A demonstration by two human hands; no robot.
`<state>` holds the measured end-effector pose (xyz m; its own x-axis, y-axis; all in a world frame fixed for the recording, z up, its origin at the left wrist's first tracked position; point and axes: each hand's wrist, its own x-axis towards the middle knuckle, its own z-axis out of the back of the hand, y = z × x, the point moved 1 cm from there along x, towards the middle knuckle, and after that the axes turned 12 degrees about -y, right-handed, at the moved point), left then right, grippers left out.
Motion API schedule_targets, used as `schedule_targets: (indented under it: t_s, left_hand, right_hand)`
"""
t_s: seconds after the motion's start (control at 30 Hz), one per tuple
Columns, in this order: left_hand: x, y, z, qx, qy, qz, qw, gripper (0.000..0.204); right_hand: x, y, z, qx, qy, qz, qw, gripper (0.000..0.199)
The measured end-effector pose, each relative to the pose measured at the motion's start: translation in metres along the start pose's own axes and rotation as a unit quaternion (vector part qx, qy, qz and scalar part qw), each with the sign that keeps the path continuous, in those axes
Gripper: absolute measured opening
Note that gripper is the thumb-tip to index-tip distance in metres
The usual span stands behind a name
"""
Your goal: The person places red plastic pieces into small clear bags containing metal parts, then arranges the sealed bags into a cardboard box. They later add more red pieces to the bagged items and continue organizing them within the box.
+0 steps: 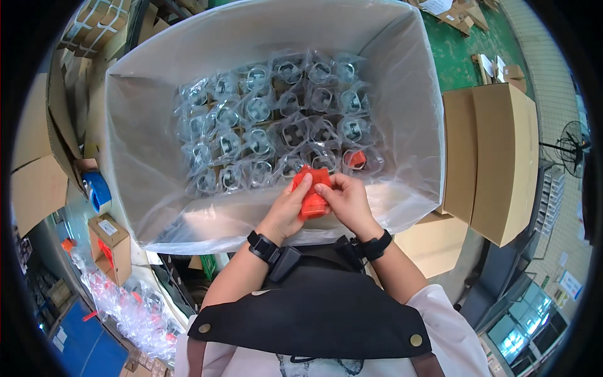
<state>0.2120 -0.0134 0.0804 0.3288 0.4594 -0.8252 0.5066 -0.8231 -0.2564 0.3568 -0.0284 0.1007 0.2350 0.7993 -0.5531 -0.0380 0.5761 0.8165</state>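
Both my hands meet over the near edge of a large box lined with clear plastic (157, 119). My left hand (286, 212) and my right hand (353, 204) pinch a bright red piece (312, 204) between thumbs and fingers. It looks thin and folded, but I cannot make out its kind. Beyond the hands, several metal-looking ringed parts in clear plastic bags (257, 108) stand in rows inside the box. Another red piece (356, 159) sits in the bagged part at the near right corner of the rows.
Cardboard boxes (502, 157) stand to the right of the lined box. A small carton with red pieces (108, 245) is at the left, beside a heap of clear plastic bags (129, 301). A blue tape roll (96, 190) lies near there. A fan (570, 146) stands far right.
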Motion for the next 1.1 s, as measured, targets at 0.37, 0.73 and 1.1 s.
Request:
schedule_targets:
  t_s: [0.37, 0.73, 1.1]
  left_hand:
    - [-0.008, -0.011, 0.048, 0.09, -0.048, -0.089, 0.991, 0.037]
    - [-0.021, -0.038, 0.073, 0.241, -0.06, -0.082, 0.965, 0.037]
    - [-0.029, -0.044, 0.101, 0.237, -0.068, -0.094, 0.965, 0.027]
  right_hand:
    - [0.007, 0.014, 0.016, -0.243, -0.103, 0.132, 0.955, 0.015]
    - [0.004, 0.004, -0.021, -0.163, 0.046, 0.071, 0.983, 0.025]
    - [0.021, 0.04, -0.038, -0.117, 0.05, 0.027, 0.992, 0.015]
